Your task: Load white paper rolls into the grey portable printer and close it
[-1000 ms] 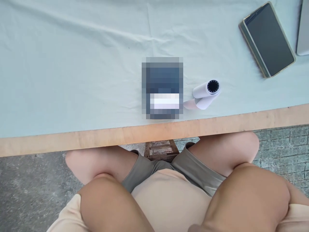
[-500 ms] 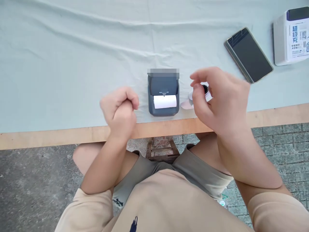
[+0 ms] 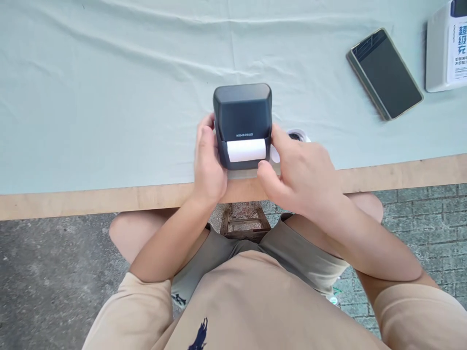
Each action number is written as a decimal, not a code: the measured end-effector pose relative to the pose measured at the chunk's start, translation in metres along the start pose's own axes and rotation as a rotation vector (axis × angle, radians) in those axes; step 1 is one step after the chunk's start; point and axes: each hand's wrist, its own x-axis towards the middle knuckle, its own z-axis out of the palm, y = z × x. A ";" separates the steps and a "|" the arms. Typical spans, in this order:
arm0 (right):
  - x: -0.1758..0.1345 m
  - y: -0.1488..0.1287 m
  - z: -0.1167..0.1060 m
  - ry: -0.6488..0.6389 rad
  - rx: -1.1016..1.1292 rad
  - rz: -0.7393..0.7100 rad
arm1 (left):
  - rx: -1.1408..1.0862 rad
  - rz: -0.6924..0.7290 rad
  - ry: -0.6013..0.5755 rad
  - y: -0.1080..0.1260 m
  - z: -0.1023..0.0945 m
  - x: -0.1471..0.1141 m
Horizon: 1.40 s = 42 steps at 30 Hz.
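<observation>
A dark label printer (image 3: pixel 243 116) marked NIIMBOT is between my hands near the table's front edge. A white strip of paper (image 3: pixel 246 150) shows across its front. My left hand (image 3: pixel 209 165) is closed along the printer's left side, the thumb on the near side and the other fingers partly hidden behind it. On the opposite side my right hand (image 3: pixel 301 172) grips the printer's right edge, its thumb by the lower front corner. Partly covered by that hand is a white roll (image 3: pixel 299 133) with a dark centre, lying on the cloth.
A smartphone (image 3: pixel 388 73) lies face up at the right. Beyond it stands a white box (image 3: pixel 438 53) with printed characters, cut by the frame edge. Pale cloth (image 3: pixel 109 97) with creases covers the table, leaving a bare wooden front edge (image 3: pixel 91 201).
Both hands have come in from either side and taken hold of the printer, which now looks larger and tilted. The right hand has moved down and left, off the white roll's front.
</observation>
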 end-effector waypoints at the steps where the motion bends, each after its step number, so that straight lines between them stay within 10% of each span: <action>1: -0.002 0.001 -0.001 0.033 0.025 -0.014 | -0.133 -0.011 0.002 0.002 0.000 0.001; 9: -0.017 0.008 0.003 0.256 0.148 -0.159 | -0.417 -0.252 -0.215 0.014 0.004 0.008; 18: 0.013 0.044 0.002 0.518 0.414 -0.172 | -0.315 -0.363 -0.146 0.019 0.008 0.012; 30: 0.034 0.045 -0.007 0.228 0.335 -0.570 | -0.311 -0.352 -0.193 0.007 0.005 0.008; 34: 0.042 0.050 -0.010 0.407 0.281 -0.635 | -0.296 -0.350 -0.187 0.004 0.004 0.008; 38: 0.046 0.045 -0.007 0.824 0.444 -0.421 | -0.368 -0.351 -0.233 -0.003 0.001 0.011; 42: 0.038 0.035 -0.010 0.752 0.471 -0.224 | -0.405 -0.392 -0.248 -0.005 0.002 0.010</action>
